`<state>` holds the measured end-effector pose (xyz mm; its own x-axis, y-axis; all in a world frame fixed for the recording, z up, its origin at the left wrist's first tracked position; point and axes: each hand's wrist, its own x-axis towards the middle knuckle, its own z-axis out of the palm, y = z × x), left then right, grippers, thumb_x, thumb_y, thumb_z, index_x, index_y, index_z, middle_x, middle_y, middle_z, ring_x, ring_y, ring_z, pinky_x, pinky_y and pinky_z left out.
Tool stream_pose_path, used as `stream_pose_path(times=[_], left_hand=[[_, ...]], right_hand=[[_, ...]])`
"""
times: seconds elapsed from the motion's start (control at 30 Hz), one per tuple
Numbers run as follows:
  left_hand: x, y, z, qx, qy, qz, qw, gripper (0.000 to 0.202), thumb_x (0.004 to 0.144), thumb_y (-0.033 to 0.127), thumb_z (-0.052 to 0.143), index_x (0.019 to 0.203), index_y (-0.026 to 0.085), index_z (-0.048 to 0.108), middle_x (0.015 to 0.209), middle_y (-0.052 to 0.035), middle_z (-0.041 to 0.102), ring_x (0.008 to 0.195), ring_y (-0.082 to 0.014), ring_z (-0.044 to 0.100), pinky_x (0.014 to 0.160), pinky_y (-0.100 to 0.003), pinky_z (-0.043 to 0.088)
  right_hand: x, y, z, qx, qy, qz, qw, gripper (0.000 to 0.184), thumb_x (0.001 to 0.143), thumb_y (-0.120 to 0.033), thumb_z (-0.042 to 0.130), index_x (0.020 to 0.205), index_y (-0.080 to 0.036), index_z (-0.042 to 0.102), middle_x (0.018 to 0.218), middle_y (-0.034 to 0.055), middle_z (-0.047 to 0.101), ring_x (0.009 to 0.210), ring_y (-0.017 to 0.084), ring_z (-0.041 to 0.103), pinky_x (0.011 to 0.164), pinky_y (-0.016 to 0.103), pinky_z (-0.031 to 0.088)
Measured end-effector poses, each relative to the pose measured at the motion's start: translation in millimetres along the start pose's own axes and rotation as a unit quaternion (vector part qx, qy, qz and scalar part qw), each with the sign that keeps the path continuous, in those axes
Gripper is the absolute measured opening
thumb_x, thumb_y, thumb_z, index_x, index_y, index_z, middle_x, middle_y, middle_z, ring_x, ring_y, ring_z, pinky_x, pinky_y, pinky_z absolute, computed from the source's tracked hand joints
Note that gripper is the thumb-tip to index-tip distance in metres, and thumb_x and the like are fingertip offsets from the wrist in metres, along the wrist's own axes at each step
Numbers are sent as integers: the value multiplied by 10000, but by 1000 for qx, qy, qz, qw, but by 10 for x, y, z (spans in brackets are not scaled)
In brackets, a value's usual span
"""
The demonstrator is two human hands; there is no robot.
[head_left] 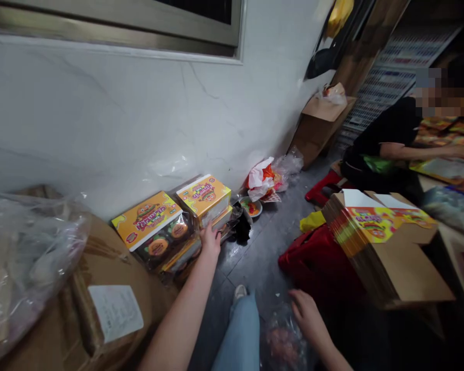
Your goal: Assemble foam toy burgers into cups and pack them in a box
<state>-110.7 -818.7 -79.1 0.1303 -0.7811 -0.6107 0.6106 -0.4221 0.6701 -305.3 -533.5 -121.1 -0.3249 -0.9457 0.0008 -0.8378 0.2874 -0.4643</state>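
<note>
My left hand [211,239] touches the side of a stack of yellow burger-candy boxes [156,226] with clear windows, standing on the floor against the wall. A second yellow box [203,198] sits just behind it. Whether that hand grips a box, I cannot tell. My right hand [305,314] hangs low, fingers loosely apart, holding nothing. Just left of it lies a clear plastic bag [284,342] with reddish contents.
A taped cardboard carton [100,309] with a white label and a bulging plastic bag [27,257] fill the lower left. A stack of flat printed cartons [386,226] rests on the right above a red bag [317,263]. A seated person [386,144] works at a table.
</note>
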Motion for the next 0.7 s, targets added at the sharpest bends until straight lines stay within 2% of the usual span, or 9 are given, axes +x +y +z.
stream_pose_path(times=[0.07,0.17,0.3,0.37,0.4,0.47,0.53,0.6,0.7], left_hand=[[-50,-52,-88,7,-12,-8,1000,382,815,304,524,1164,172,441,1263,-105,443,1086,-220,494,888,-416,428],[-91,-127,-219,13,-31,-23,999,380,798,253,554,1151,220,416,1226,-83,487,1093,-177,512,922,-347,410],[14,-156,-297,16,-47,-37,998,480,776,248,587,1187,263,341,1254,-83,474,1145,-177,483,978,-359,362],[126,-146,-281,15,-52,-37,998,494,760,271,608,1179,282,347,1285,-67,452,1169,-187,463,1004,-387,331],[184,-136,-260,14,-56,-35,998,483,751,280,619,1163,287,367,1293,-55,449,1174,-191,458,1012,-396,320],[281,-108,-204,8,-61,-27,998,435,744,297,625,1123,281,413,1300,-44,448,1178,-195,454,1019,-397,313],[334,-79,-134,-3,-62,-19,998,385,759,334,601,1103,259,444,1322,-57,428,1186,-199,446,1011,-383,330],[333,-63,-59,-13,-56,-12,998,390,779,406,552,1125,259,448,1359,-65,385,1208,-205,420,1003,-385,339],[244,-89,61,-17,-43,-13,999,468,780,553,446,1167,289,439,1374,-62,371,1237,-237,378,994,-462,325]], right_hand=[[548,-287,-104,-40,-14,-57,997,326,796,-174,365,995,-182,624,1026,87,617,1008,233,552,923,379,419],[1593,-803,-156,-95,-27,-92,991,341,789,-122,389,1068,-149,582,1077,89,596,1043,216,515,933,354,382],[2950,-1449,8,-120,-1,-99,988,458,810,-81,374,1258,-155,430,1213,125,509,1098,209,466,907,319,369],[3439,-1663,128,-133,-4,-90,987,465,811,-51,352,1267,-115,416,1172,173,525,1043,225,503,837,325,405],[3618,-1730,180,-139,-14,-90,986,434,808,-43,352,1225,-87,462,1117,195,551,1005,235,526,804,330,418],[3846,-1776,242,-146,-46,-107,982,328,809,-64,379,1063,-63,587,995,211,597,948,255,553,769,341,428],[3911,-1716,236,-144,-80,-142,976,259,824,-131,414,913,-85,654,942,195,612,942,264,554,783,352,426],[3826,-1584,175,-135,-103,-179,969,251,835,-198,433,854,-118,671,1015,173,594,997,255,530,841,349,406],[3446,-1335,84,-111,-119,-223,961,234,825,-212,451,790,-139,670,1248,140,463,1159,233,423,960,317,328]])
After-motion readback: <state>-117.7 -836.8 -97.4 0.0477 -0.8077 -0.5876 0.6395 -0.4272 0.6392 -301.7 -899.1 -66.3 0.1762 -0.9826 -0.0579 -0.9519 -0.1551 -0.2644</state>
